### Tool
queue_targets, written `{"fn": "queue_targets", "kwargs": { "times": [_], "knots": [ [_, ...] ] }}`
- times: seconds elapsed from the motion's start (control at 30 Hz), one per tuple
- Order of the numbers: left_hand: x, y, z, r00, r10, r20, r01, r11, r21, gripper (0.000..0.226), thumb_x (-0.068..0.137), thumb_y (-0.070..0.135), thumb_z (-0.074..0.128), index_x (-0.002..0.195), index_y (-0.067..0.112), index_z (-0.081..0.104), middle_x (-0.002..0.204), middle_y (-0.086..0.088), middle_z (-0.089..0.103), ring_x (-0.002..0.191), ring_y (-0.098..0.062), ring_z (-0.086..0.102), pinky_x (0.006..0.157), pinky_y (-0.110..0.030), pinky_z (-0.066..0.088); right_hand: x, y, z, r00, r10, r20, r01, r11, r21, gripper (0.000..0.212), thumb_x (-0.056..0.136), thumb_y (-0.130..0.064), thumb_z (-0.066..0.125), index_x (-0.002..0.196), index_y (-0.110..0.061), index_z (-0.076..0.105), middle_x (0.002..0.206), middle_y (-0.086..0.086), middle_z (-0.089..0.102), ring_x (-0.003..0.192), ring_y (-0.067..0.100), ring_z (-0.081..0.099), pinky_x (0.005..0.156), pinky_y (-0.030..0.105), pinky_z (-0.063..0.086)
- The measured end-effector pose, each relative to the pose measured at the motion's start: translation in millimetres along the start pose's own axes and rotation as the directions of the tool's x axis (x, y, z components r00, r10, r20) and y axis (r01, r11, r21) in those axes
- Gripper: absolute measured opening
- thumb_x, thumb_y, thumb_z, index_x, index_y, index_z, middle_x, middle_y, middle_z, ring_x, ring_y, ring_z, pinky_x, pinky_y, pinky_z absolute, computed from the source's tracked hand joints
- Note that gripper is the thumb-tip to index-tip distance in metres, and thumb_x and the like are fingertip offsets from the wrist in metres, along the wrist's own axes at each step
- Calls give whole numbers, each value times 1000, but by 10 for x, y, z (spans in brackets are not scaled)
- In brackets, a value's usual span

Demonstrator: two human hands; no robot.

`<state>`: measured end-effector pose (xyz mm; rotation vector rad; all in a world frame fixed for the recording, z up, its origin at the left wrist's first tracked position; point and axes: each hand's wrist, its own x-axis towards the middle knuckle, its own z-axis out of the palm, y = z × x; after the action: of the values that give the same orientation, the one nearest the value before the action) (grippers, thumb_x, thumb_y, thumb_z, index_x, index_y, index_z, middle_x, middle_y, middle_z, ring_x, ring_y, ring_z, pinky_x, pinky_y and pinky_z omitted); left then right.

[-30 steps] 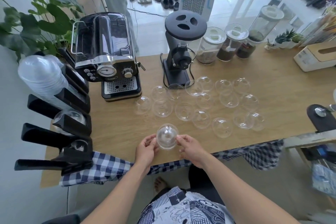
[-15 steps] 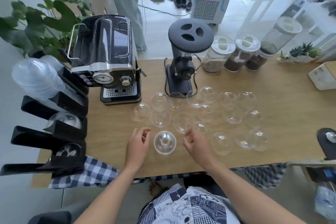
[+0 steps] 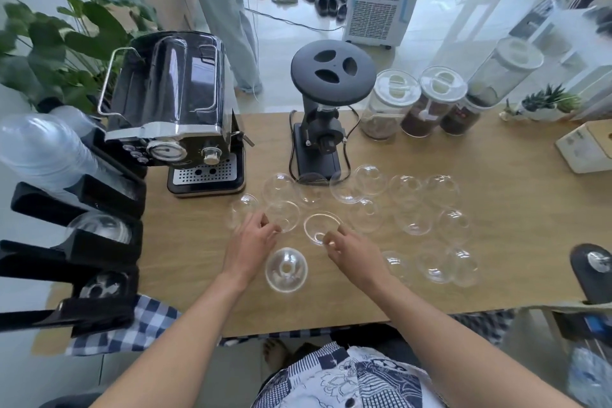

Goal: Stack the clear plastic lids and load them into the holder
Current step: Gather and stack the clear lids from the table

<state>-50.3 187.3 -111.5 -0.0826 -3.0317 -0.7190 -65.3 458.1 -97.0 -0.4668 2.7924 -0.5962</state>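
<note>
A: Now that neither hand holds it any more, where is the first lid point(image 3: 286, 270)?

B: On the tabletop point(image 3: 496, 159), between the 2 wrists, nearer the body than either palm. The left hand point(image 3: 250, 242) reaches forward. Its curled fingers meet the rim of a domed lid point(image 3: 281, 220), though I cannot tell if they grip.

A: And the right hand point(image 3: 351, 248)?

B: It pinches the near rim of an upturned lid point(image 3: 323, 225) just ahead of it. Stacking resumes, I judge. The holder point(image 3: 112, 199), well out beyond the left hand, waits.

Right hand point(image 3: 352, 253) pinches an upturned lid point(image 3: 314, 223) by its rim; left hand point(image 3: 250, 243) touches a neighbouring lid point(image 3: 286, 212).
</note>
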Motion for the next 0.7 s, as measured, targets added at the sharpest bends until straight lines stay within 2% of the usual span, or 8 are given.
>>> {"fn": "queue_targets", "kwargs": {
  "times": [0.07, 0.17, 0.23, 0.3, 0.4, 0.53, 0.6, 0.7],
  "knots": [
    [-45, -21, -38, 998, -45, -36, 42, 996, -82, 16, 100, 35, 79, 109, 23, 85, 95, 11, 63, 88, -13, 61, 72, -33, 58, -46, -31, -95, 998, 4, -56, 4, 990, 142, 11, 109, -37, 67, 112, -32, 75, 97, -11, 61, 81, 14, 69, 68, 39, 60],
    [-126, -35, -120, 979, -200, -45, 180, 941, -286, 23, 107, 38, 68, 114, 20, 80, 101, 9, 70, 92, -13, 67, 84, -33, 61, -135, -158, -266, 994, 97, -44, -68, 892, 447, 5, 104, -43, 74, 106, -40, 77, 87, -17, 61, 69, 1, 57, 75, 21, 53],
    [-189, 6, -221, 948, -317, -19, 279, 860, -426, 21, 110, 38, 63, 113, 22, 77, 102, 10, 73, 94, -9, 69, 85, -31, 59, -217, -280, -382, 979, 142, 147, -204, 702, 683, 9, 105, -44, 73, 106, -38, 79, 86, -17, 66, 67, 1, 53, 68, 20, 51],
    [-250, 58, -344, 897, -438, 58, 388, 717, -579, 22, 113, 38, 59, 112, 23, 75, 99, 7, 74, 89, -8, 69, 81, -29, 57, -298, -342, -399, 936, 85, 340, -336, 495, 801, 18, 109, -41, 68, 113, -27, 79, 83, -17, 67, 66, 6, 54, 68, 28, 54],
    [-332, 32, -430, 824, -495, 274, 493, 391, -777, 27, 115, 38, 55, 111, 20, 75, 90, 1, 72, 85, -16, 65, 80, -32, 53, -365, -327, -221, 868, 11, 497, -470, 344, 813, 29, 111, -38, 63, 122, -15, 75, 87, -12, 67, 63, 8, 49, 70, 30, 54],
    [-496, -79, -428, 791, -383, 477, 515, -4, -857, 28, 109, 39, 56, 102, 16, 71, 87, -1, 66, 83, -16, 63, 76, -31, 45, -413, -259, 52, 805, 19, 593, -572, 289, 768, 31, 112, -35, 62, 125, -9, 72, 91, -8, 66, 64, 10, 46, 69, 28, 51],
    [-597, -109, -383, 781, -342, 522, 536, -61, -842, 27, 113, 31, 51, 100, 14, 67, 85, -1, 64, 79, -16, 61, 66, -27, 42, -411, -233, 153, 796, 64, 602, -589, 309, 747, 28, 113, -34, 61, 122, -10, 74, 92, -6, 67, 63, 9, 46, 67, 27, 50],
    [-751, -123, -269, 760, -327, 562, 595, -1, -804, 24, 115, 26, 50, 101, 14, 66, 85, -1, 63, 78, -16, 60, 60, -27, 34, -374, -231, 250, 809, 139, 571, -580, 344, 738, 30, 113, -35, 61, 122, -11, 76, 95, -4, 70, 61, 8, 48, 63, 25, 48]
  ]
}}
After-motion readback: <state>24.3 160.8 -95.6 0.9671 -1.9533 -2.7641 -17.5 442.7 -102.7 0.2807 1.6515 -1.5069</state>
